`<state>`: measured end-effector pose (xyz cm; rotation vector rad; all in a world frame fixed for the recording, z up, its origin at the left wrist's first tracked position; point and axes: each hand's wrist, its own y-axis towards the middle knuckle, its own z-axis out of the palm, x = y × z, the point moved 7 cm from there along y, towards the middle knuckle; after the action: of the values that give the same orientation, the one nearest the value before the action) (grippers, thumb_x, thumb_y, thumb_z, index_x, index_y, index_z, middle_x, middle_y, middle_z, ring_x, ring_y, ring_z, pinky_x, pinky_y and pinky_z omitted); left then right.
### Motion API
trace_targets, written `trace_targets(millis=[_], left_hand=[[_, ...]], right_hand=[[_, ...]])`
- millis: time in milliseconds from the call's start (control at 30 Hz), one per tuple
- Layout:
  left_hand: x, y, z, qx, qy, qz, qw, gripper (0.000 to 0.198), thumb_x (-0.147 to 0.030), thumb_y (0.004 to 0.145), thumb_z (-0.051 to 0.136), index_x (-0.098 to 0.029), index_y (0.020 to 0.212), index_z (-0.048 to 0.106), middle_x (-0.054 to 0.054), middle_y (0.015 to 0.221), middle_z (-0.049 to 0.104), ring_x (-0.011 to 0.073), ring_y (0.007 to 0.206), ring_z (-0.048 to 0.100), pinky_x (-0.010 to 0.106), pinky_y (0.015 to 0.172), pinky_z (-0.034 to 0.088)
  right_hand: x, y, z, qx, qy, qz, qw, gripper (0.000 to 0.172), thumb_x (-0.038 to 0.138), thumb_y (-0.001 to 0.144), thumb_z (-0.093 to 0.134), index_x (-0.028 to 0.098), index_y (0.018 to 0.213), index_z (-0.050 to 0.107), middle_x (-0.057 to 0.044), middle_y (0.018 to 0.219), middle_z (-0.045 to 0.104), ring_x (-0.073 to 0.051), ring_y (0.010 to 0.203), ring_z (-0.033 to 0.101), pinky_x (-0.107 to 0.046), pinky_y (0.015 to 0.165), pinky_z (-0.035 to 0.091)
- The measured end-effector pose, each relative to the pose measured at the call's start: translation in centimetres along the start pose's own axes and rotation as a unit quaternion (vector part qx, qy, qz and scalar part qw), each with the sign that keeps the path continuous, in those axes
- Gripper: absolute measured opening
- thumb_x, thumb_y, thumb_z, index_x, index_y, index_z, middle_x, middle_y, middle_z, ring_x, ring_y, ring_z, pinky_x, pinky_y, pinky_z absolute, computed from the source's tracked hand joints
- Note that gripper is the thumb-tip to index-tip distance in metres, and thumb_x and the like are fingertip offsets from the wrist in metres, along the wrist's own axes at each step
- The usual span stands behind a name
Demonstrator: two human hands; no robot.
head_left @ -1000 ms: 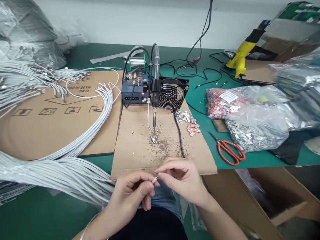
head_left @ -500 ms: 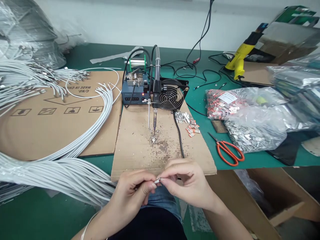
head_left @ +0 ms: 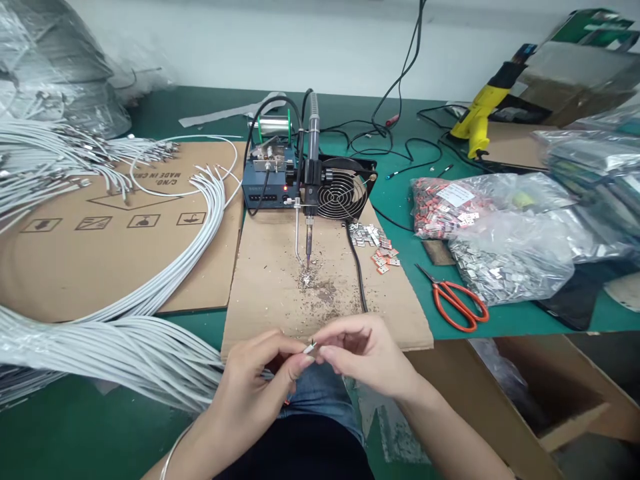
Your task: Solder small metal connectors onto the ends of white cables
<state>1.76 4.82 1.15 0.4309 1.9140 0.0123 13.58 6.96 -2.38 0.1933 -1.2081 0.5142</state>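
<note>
**Bright, even bench light; glare on plastic**

Soft, bright light falls from above and spreads evenly. At the grip, where the left hand [head_left: 260, 383] and right hand [head_left: 373, 363] pinch the cable tip [head_left: 310, 347], shadows are faint and short, and the tip itself is small and slightly soft. Just beyond the grip the cardboard sheet [head_left: 270, 280] is sharp, its specks clear. Far right of the grip the plastic bags [head_left: 515, 253] throw white glare; left of the grip the pale cable bundle [head_left: 100, 347] is nearly washed out. The wall [head_left: 300, 40], well beyond the grip, looks flat and pale. Far from the grip, toward the frame edges, straight lines bend and detail smears.
</note>
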Motion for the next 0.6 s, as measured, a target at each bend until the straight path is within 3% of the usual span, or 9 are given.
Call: trace_targets(millis=[100,167,267,333,467,600], left_hand=[[0.2,0.1,0.0,-0.001,0.008,-0.018,1.0,0.011,-0.012,0.082,0.057,-0.018,0.076,0.065,-0.004,0.055,0.053,0.0086,0.046,0.052,0.018,0.046,0.039],[0.0,0.1,0.0,0.004,0.034,-0.02,0.999,0.012,-0.013,0.081,0.058,-0.017,0.073,0.065,-0.003,0.055,0.054,0.0097,0.048,0.051,0.019,0.045,0.038],[0.0,0.0,0.4,0.018,0.033,-0.041,0.998,0.013,-0.016,0.081,0.058,-0.016,0.07,0.066,-0.002,0.055,0.053,0.0096,0.047,0.049,0.019,0.041,0.036],[0.6,-0.2,0.9,0.027,-0.019,-0.075,0.997,0.014,-0.018,0.081,0.058,-0.016,0.069,0.064,-0.002,0.054,0.053,0.0092,0.045,0.05,0.018,0.041,0.036],[1.9,-0.7,2.1,0.014,-0.171,-0.15,0.974,0.012,-0.021,0.08,0.059,-0.017,0.068,0.058,-0.005,0.049,0.054,0.009,0.042,0.052,0.018,0.042,0.04],[2.0,-0.6,2.4,0.008,-0.231,-0.172,0.958,0.012,-0.019,0.079,0.06,-0.017,0.067,0.058,-0.005,0.049,0.055,0.0076,0.041,0.052,0.017,0.043,0.041]], right_hand=[[2.3,-0.5,-0.2,-0.027,-0.169,-0.066,0.983,0.008,0.018,0.07,0.07,0.014,0.077,0.07,0.0,0.06,0.06,-0.008,0.049,0.047,-0.02,0.045,0.037],[3.2,-0.6,-0.1,-0.025,-0.256,-0.075,0.963,0.002,0.016,0.071,0.067,0.014,0.071,0.067,0.002,0.054,0.054,-0.008,0.048,0.044,-0.02,0.044,0.035],[3.8,-0.7,0.3,0.0,-0.302,-0.084,0.95,0.01,0.012,0.072,0.064,0.014,0.063,0.062,0.005,0.049,0.044,-0.007,0.046,0.038,-0.02,0.043,0.029],[3.5,-0.7,0.5,0.002,-0.263,-0.1,0.96,0.014,0.011,0.072,0.064,0.015,0.059,0.059,0.006,0.048,0.043,-0.006,0.045,0.036,-0.02,0.042,0.027],[1.9,-0.7,0.4,-0.076,-0.068,-0.149,0.984,0.018,0.011,0.072,0.064,0.017,0.058,0.055,0.005,0.049,0.048,-0.006,0.043,0.038,-0.019,0.04,0.028],[1.1,-0.1,-0.1,-0.134,0.118,-0.17,0.969,0.017,0.017,0.074,0.066,0.018,0.06,0.057,0.004,0.052,0.049,-0.007,0.045,0.04,-0.02,0.042,0.031]])
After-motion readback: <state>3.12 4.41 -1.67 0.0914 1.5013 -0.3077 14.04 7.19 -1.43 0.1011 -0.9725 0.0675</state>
